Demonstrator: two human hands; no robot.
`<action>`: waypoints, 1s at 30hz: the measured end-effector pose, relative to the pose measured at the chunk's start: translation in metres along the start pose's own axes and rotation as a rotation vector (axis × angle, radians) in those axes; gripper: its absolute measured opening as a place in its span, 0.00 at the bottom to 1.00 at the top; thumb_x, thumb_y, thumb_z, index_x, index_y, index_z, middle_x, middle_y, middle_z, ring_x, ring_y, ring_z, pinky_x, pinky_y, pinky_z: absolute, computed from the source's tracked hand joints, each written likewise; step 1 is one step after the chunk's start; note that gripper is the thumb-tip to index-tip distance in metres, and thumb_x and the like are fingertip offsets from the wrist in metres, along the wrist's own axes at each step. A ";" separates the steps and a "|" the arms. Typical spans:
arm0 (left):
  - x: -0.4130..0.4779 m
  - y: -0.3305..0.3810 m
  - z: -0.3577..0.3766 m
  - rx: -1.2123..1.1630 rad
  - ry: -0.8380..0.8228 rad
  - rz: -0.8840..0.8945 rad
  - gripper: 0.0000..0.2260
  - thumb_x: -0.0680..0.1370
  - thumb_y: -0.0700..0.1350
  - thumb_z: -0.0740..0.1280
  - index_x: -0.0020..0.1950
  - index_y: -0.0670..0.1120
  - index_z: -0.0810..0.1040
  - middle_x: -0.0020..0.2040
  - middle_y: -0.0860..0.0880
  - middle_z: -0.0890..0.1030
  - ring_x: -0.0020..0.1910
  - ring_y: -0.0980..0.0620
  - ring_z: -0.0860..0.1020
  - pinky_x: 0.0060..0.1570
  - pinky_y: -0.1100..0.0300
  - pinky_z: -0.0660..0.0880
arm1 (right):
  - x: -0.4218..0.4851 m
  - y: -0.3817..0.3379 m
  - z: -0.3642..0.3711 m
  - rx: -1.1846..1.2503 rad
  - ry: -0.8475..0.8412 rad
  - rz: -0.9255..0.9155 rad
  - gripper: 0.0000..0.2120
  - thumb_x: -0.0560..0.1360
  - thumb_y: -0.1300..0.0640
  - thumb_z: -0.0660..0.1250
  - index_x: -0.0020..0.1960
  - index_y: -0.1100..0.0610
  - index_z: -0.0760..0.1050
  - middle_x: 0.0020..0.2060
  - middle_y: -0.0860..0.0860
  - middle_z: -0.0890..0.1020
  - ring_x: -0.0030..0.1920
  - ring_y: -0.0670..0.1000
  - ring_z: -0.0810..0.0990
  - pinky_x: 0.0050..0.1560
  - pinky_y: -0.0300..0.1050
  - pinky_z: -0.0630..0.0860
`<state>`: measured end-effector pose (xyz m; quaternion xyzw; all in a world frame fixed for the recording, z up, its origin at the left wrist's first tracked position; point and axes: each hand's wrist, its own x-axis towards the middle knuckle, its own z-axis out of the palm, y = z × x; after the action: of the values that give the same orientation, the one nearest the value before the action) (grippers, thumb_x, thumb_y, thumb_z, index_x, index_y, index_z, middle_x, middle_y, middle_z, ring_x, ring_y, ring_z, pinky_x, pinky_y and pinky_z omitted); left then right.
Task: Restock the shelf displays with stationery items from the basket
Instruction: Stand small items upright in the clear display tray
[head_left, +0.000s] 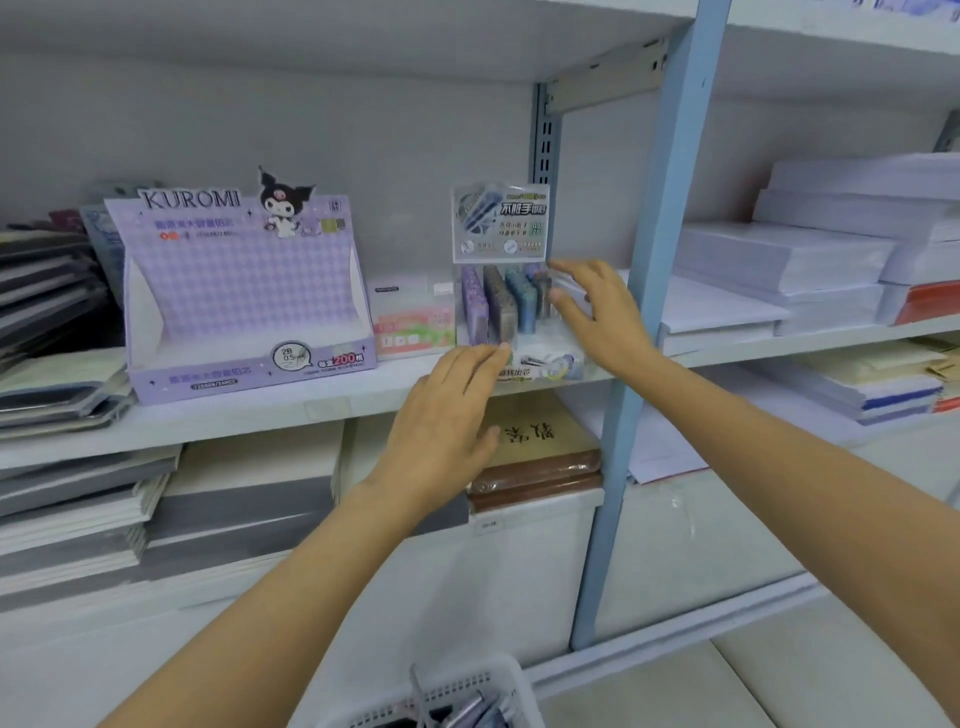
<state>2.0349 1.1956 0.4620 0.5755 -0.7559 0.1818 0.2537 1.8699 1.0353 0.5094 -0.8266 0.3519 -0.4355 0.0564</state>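
Two hands flanked the clear display stand (519, 358) on the middle shelf (260, 410). Left hand (447, 421): fingers straight, tips against the stand's front-left corner. Right hand (602, 312): fingers spread and laid along the stand's right side. Neither hand pinched anything.

The stand held a row of slim lead-refill cases (501, 304), upright and edge-on, under a printed header card (500, 221). My judgement: thin clear plastic, light, top-heavy with the card, smooth enough to slide on the shelf. I would steady it by the base and side walls, never by the card. Single cases looked stiff and small, so I would pinch them by the narrow edges.

Kuromi display box (249, 306), to the left, showed no stock that I could see. Pink-and-white box (413, 325) sat between the two; touching the stand or just beside it, I could not tell. White basket (498, 680), at the bottom edge, held a few packets, too blurred to name.
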 end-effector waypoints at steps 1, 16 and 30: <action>-0.002 0.000 0.000 -0.008 0.007 -0.005 0.32 0.77 0.45 0.67 0.78 0.45 0.58 0.76 0.48 0.62 0.75 0.50 0.58 0.72 0.54 0.59 | -0.011 -0.007 -0.002 0.041 0.072 -0.054 0.17 0.81 0.57 0.61 0.69 0.58 0.72 0.60 0.57 0.74 0.63 0.54 0.72 0.63 0.48 0.69; -0.175 0.000 0.185 -0.416 -0.272 -0.359 0.07 0.76 0.36 0.66 0.50 0.47 0.79 0.45 0.53 0.78 0.45 0.52 0.77 0.43 0.56 0.75 | -0.244 0.051 0.122 0.321 -0.665 0.073 0.08 0.80 0.60 0.63 0.55 0.59 0.79 0.47 0.52 0.80 0.44 0.46 0.77 0.45 0.40 0.74; -0.271 -0.020 0.327 -0.492 -0.885 -0.651 0.17 0.84 0.42 0.56 0.72 0.43 0.67 0.68 0.45 0.72 0.64 0.47 0.71 0.63 0.62 0.65 | -0.383 0.089 0.257 0.052 -1.220 0.531 0.13 0.81 0.58 0.58 0.61 0.65 0.69 0.56 0.63 0.78 0.54 0.60 0.77 0.46 0.46 0.68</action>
<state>2.0540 1.2157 0.0372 0.7228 -0.5945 -0.3424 0.0835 1.8749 1.1554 0.0549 -0.8085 0.4380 0.1307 0.3707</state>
